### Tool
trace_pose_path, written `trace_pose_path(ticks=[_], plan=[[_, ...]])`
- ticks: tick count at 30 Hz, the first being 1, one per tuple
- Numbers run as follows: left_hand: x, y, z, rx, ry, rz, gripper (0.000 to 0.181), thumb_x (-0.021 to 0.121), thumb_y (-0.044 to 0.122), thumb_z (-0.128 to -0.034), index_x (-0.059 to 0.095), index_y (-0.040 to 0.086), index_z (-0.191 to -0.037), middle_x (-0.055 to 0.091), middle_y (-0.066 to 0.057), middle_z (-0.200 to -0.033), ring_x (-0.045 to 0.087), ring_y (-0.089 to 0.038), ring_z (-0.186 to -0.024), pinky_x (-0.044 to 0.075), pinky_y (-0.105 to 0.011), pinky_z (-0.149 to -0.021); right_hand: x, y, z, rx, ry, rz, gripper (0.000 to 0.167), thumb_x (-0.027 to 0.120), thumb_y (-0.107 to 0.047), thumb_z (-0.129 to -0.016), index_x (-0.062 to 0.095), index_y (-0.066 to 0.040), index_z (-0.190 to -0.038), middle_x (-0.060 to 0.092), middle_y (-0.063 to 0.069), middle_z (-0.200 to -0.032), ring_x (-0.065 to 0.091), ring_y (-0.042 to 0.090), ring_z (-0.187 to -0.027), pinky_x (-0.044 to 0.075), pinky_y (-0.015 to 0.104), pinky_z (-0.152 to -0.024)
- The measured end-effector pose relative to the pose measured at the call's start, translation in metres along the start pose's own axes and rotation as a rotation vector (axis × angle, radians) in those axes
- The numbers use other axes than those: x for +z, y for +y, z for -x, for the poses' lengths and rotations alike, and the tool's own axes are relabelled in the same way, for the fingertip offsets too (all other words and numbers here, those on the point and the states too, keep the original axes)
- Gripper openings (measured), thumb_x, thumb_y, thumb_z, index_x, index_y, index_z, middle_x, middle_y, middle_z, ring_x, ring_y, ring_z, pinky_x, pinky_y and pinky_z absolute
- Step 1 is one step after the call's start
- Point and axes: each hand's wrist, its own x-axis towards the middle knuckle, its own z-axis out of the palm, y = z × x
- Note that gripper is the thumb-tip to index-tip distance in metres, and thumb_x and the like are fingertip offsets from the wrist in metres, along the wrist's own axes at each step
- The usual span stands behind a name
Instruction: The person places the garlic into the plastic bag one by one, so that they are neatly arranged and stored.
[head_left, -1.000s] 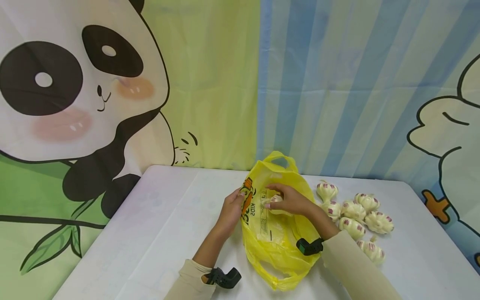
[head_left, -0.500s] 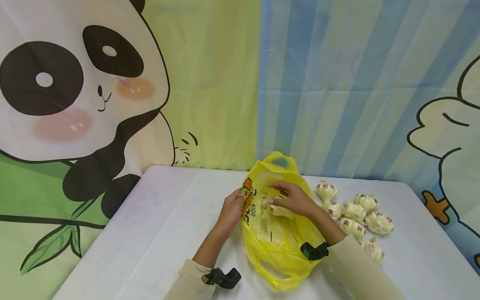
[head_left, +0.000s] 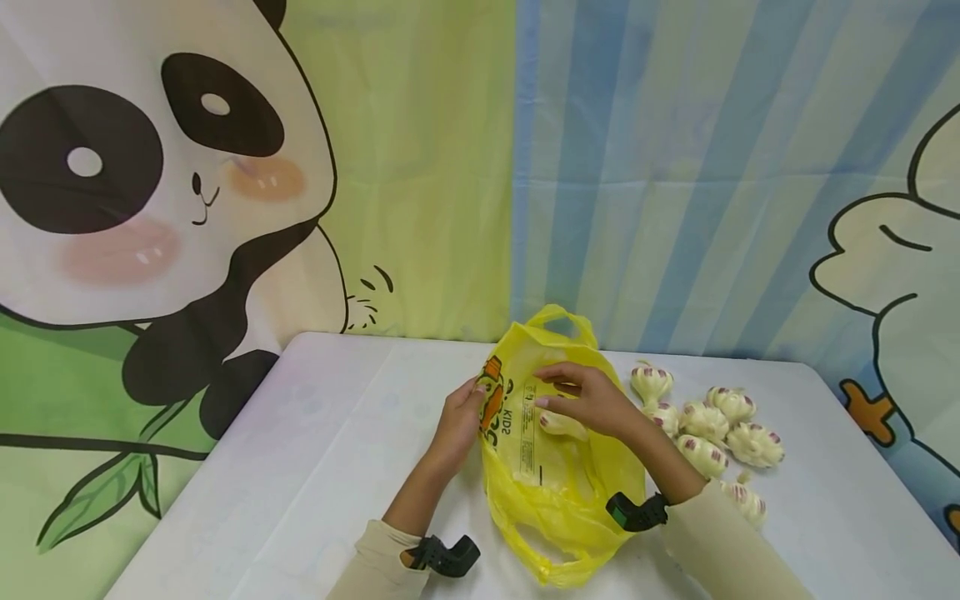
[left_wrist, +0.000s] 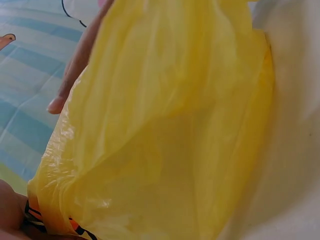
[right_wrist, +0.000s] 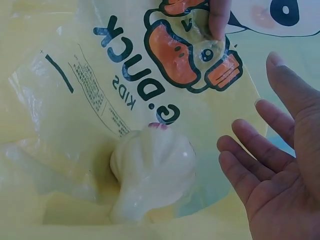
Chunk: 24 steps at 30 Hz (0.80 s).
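One garlic bulb [right_wrist: 155, 167] inside yellow bag [head_left: 551, 508]; left hand [head_left: 459, 418] grips bag; right hand [head_left: 598, 402] unclasped.

The head view is evenly lit. The right wrist view is dimmer, shadow lying beyond the garlic [right_wrist: 155, 165] from the right fingers [right_wrist: 262, 150]; the left one looks soft.

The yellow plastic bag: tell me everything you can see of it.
The yellow plastic bag looks thin, shiny and crinkled, with loop handles at its far and near ends. A cartoon duck and dark lettering show on its wall. It rests on the white table, mouth open. The left hand grips its printed edge; a purple-marked white garlic bulb lies inside. The right hand is at the mouth; contact is unclear.
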Motion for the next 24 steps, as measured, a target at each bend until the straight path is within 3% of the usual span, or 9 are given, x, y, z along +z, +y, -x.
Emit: trace_pose_path(ticks=[11, 22, 24], plan=[[-0.002, -0.002, -0.001, -0.003, 0.010, 0.003, 0.043, 0.035, 0.025, -0.1065, 0.048, 0.005, -0.142, 0.060, -0.026, -0.111, 0.056, -0.044, -0.103, 0.044, -0.049, -0.095, -0.011, -0.006, 0.010, -0.009, 0.029, -0.041, 0.039, 0.070, -0.018, -0.091, 0.061, -0.004, -0.127, 0.058, 0.015, -0.128, 0.054, 0.033, -0.122, 0.045, 0.040, -0.100], [-0.002, 0.000, 0.000, -0.007, 0.013, 0.001, 0.044, 0.035, 0.026, -0.1067, 0.047, 0.006, -0.143, 0.060, -0.026, -0.109, 0.056, -0.042, -0.100, 0.044, -0.050, -0.094, -0.021, -0.008, 0.023, -0.001, 0.049, -0.053, 0.042, 0.070, -0.022, -0.092, 0.060, -0.002, -0.128, 0.058, 0.013, -0.127, 0.055, 0.031, -0.121, 0.046, 0.036, -0.097], [-0.001, 0.009, 0.005, -0.009, 0.003, -0.002, 0.044, 0.034, 0.024, -0.1069, 0.045, 0.004, -0.144, 0.060, -0.024, -0.107, 0.056, -0.041, -0.099, 0.043, -0.051, -0.095, -0.023, -0.008, 0.026, 0.004, 0.052, -0.064, 0.042, 0.069, -0.022, -0.092, 0.060, -0.002, -0.128, 0.058, 0.013, -0.128, 0.054, 0.031, -0.122, 0.046, 0.034, -0.097]])
